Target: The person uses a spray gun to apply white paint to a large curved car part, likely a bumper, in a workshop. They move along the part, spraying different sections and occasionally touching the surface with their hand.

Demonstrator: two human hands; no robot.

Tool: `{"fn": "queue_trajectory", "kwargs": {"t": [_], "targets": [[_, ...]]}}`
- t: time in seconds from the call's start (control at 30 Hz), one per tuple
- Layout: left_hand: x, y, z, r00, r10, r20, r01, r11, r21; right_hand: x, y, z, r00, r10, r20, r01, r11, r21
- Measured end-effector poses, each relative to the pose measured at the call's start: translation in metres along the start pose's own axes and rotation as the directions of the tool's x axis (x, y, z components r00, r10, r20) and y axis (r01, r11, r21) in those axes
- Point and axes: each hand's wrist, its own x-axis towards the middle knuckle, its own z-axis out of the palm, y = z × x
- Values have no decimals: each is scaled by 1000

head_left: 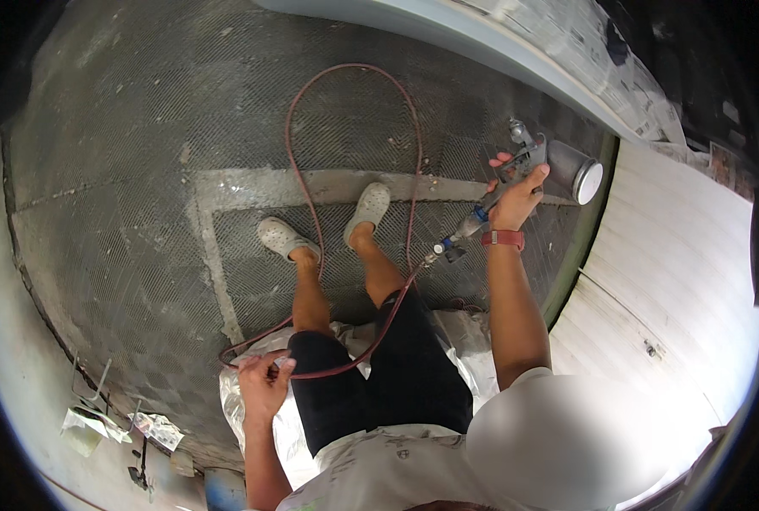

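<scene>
My right hand [516,200] is wrapped round the handle of a metal spray gun [529,157]. The gun has a grey cup [571,168] with a white end, tilted out to the right. Below its grip hang a blue-ringed fitting and a valve [452,243], joined to a thin red air hose [405,285]. That hose runs across my thighs to my left hand [264,383], whose fingers are closed on it. Beyond the hand the hose continues into a large loop on the floor around one foot.
A pale curved panel [448,34] edged with masking paper [558,34] lies along the top right. White wall panels [678,289] stand at right. Silvery sheeting [473,341] is behind my legs. Hooks with paper scraps [156,430] are at lower left, above ridged dark flooring [158,111].
</scene>
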Motion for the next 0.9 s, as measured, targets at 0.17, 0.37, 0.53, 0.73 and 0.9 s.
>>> {"fn": "queue_trajectory", "kwargs": {"t": [0.17,0.37,0.53,0.73,0.9], "targets": [[18,69,46,984,135,119,-141,989,42,73,10,-85,986,21,-162,-24,1000,-19],[29,135,90,955,209,211,-214,977,2,161,20,-167,955,-1,-295,-9,999,-34],[37,177,103,945,245,218,-258,966,33,230,12,-208,850,66,-523,-121,990,-71],[46,161,80,992,81,102,-81,997,-8,230,9,-193,842,72,-535,-71,997,23],[36,66,12,997,-73,3,72,997,30,113,-3,-77,954,62,-293,-60,998,15]]}}
